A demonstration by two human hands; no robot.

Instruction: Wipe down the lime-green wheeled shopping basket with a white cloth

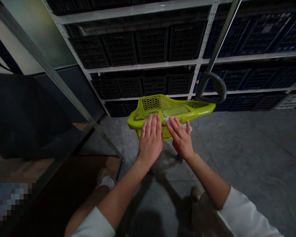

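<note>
A lime-green plastic basket point(202, 110) with perforated walls stands in front of me, small wheels showing below it. A grey loop handle point(220, 86) rises at its right end. My left hand point(151, 140) lies on the basket's near rim, its fingers stretched out and holding nothing. Just to the right, my right hand point(181, 136) presses a crumpled white wipe point(188, 127) against the same rim. Most of the wipe is hidden under the fingers. A clear flat panel point(176, 110) is set into the basket's top, beyond my right hand.
White metal shelving point(143, 67) behind the basket holds rows of black crates point(151, 44) and dark blue crates point(261, 33). A slanted metal post point(71, 97) runs down on my left. Grey concrete floor point(249, 148) extends to the right.
</note>
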